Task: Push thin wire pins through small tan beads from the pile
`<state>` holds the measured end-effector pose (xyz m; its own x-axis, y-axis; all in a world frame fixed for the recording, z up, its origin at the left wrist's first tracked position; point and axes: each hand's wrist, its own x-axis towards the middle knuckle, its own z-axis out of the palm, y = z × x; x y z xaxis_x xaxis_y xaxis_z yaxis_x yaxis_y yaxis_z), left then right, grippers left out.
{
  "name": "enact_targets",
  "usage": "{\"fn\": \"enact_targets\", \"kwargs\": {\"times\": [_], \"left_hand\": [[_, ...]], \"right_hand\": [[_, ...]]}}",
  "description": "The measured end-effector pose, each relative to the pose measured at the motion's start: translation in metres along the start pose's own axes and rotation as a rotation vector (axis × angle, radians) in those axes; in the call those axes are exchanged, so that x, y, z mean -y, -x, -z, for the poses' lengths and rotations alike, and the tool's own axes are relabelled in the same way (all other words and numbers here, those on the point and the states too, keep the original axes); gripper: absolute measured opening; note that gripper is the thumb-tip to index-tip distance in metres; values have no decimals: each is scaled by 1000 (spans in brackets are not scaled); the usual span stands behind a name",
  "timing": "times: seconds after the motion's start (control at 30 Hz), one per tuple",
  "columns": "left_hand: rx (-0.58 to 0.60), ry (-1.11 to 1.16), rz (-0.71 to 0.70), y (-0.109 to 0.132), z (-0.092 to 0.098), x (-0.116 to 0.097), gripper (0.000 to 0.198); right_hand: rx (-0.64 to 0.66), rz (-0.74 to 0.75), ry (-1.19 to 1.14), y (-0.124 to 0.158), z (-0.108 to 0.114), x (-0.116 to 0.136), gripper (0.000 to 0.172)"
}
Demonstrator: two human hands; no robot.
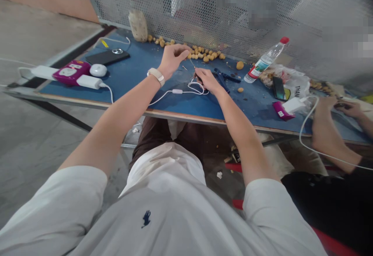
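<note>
Now, right hand (207, 81): curled closed at the looped end of a white cord (166, 98), grip too small to tell.
Left hand (172, 59): fingers pinched together beside a thin metal pin (192, 63).
Cord: lying on the blue workbench top (136, 93), inline switch (176, 91) showing, loop unfinished-looking.
Around: blue pliers (221, 79) just right, magenta socket (71, 72) left.
Far: yellow-brown beads (205, 55) heaped along the mesh, a co-worker's hands (335, 110) right.

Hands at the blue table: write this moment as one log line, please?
left hand: over tan nuts | right hand: at white cable
</note>
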<state>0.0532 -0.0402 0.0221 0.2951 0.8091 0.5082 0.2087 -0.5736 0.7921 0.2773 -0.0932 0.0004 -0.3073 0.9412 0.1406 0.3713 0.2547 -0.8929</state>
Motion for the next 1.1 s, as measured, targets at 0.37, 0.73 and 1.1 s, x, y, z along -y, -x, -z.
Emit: {"fn": "enact_targets", "kwargs": {"times": [0.37, 0.73, 1.1], "left_hand": [[-40, 69, -49, -8, 0, 29, 46], [-131, 57, -23, -8, -2, 32, 50], [-27, 87, -41, -6, -3, 23, 58]], "right_hand": [[38, -5, -1, -4, 2, -7, 94], [1, -10, -13, -4, 1, -8, 94], [0, -10, 8, -1, -2, 1, 90]]}}
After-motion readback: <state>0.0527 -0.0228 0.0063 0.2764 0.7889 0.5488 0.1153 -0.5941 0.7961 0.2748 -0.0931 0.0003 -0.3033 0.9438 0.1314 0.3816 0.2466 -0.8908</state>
